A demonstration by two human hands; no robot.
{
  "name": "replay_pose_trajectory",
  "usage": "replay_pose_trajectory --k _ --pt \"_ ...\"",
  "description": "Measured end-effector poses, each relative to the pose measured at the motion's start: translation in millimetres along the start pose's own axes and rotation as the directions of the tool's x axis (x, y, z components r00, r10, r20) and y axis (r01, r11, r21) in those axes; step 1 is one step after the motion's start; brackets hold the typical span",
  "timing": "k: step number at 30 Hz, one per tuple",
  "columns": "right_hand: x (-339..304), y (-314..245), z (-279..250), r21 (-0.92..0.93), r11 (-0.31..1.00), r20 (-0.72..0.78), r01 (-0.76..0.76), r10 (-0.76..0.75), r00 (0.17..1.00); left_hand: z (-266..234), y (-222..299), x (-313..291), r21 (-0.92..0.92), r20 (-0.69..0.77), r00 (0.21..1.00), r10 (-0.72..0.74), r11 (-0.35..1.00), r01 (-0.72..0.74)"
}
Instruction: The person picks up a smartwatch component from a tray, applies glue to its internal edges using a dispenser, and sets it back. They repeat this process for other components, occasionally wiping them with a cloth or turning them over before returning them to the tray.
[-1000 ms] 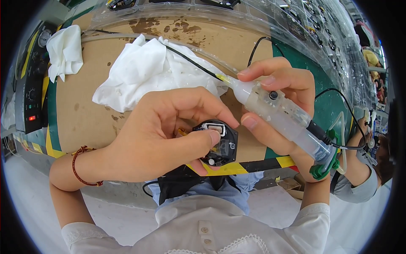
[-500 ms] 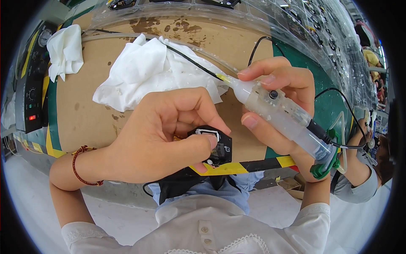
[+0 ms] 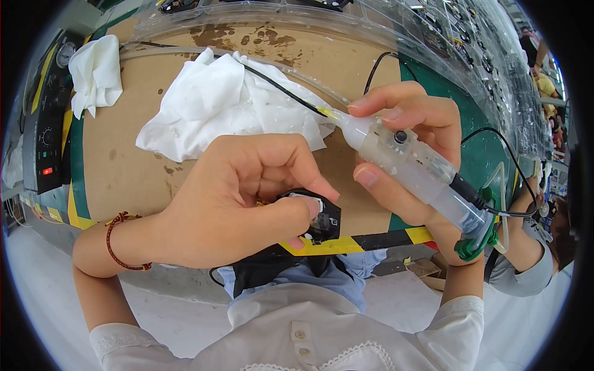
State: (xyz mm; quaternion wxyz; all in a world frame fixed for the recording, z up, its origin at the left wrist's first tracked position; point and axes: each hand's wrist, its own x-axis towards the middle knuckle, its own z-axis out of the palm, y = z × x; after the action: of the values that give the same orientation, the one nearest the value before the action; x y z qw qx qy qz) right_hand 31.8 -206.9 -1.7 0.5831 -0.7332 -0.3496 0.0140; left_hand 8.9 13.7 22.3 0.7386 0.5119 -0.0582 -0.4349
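Between thumb and fingers, my left hand [image 3: 247, 204] grips a small black angular housing [image 3: 328, 224] with a white inner part. The thumb lies across its face and hides much of it. My right hand [image 3: 421, 123] is wrapped round a glue dispensing syringe [image 3: 402, 161], a translucent barrel with a black button, a yellowish tip and a green cap at its lower end. Its tip points up and left, away from the housing and close to a white cloth [image 3: 216, 105] that lies crumpled on the brown paper mat [image 3: 124, 167].
At the left stands a black dispenser controller [image 3: 46, 123] with a gauge, a knob and a lit red switch. Beside it lies a folded white cloth [image 3: 98, 74]. Clear plastic trays [image 3: 371, 31] line the back and right. Another person's arm [image 3: 523, 241] shows at far right.
The black housing has tilted slightly in my left hand, so its face shows at a different angle. My right hand and the syringe have hardly moved.
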Motion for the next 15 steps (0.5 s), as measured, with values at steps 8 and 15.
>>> replay_pose_trajectory --k 8,15 --pt "0.5 0.2 -0.3 -0.007 1.0 0.005 0.013 -0.013 1.0 1.7 1.4 0.2 -0.007 -0.021 1.0 -0.017 1.0 0.017" --pt "0.9 0.2 0.4 0.012 1.0 0.002 0.0 0.0 1.0 3.8 4.2 0.8 -0.013 -0.05 0.998 -0.032 0.999 0.031"
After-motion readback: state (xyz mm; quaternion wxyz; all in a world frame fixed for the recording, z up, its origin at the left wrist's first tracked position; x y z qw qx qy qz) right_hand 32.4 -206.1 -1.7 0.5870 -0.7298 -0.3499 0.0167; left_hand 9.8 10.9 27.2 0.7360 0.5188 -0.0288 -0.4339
